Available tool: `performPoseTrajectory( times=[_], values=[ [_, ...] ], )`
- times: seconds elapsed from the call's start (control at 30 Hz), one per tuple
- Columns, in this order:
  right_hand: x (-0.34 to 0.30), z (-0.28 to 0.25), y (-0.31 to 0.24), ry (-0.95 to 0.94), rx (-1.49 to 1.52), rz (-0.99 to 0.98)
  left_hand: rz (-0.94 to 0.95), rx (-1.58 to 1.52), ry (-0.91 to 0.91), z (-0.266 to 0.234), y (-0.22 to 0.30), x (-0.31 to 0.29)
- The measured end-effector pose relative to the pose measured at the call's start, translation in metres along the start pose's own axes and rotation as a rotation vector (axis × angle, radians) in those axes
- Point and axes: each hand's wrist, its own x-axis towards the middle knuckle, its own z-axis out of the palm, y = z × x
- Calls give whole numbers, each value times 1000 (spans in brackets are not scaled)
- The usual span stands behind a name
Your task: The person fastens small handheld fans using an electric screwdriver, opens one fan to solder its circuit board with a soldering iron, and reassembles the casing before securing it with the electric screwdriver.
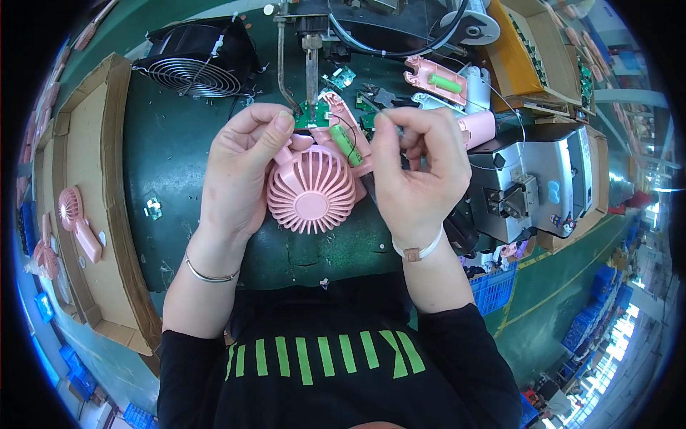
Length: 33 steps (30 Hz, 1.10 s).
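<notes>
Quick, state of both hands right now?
Left hand: closed, holding the pink fan.
Right hand: closed, thumb and forefinger pinched; whether anything thin is between them cannot be told.

We look over a dark green, flat-topped desk (171,157), scuffed near its front edge and dotted with tiny scraps. On it we see a black, boxy fan with a round metal wire grille (193,75) at the far left, a small green-and-white circuit board (153,208) nearer us, and a silver-and-black machine (525,189) at the right.
</notes>
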Motion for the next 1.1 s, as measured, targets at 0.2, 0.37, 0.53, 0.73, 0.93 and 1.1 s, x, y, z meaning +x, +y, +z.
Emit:
performPoseTrajectory(
  times=[0.2, 0.37, 0.53, 0.73, 0.93, 1.1],
  values=[
    [2, -5, 9, -136, 46, 14, 20, -24, -6, 2, 2, 2],
    [2, 1, -1, -273, 180, 161, 44, -18, -14, 0, 2, 0],
    [-1, 6, -1, -337, 227, 183, 46, -41, -21, 2, 0, 1],
    [-7, 12, 3, -275, 258, 123, 39, -21, -27, -1, 0, 1],
    [-4, 11, 0, -264, 227, 159, 25, -26, -21, 2, 1, 1],
    [-5, 12, 3, -277, 212, 178, -16, 6, 10, 0, 1, 2]
  ],
)
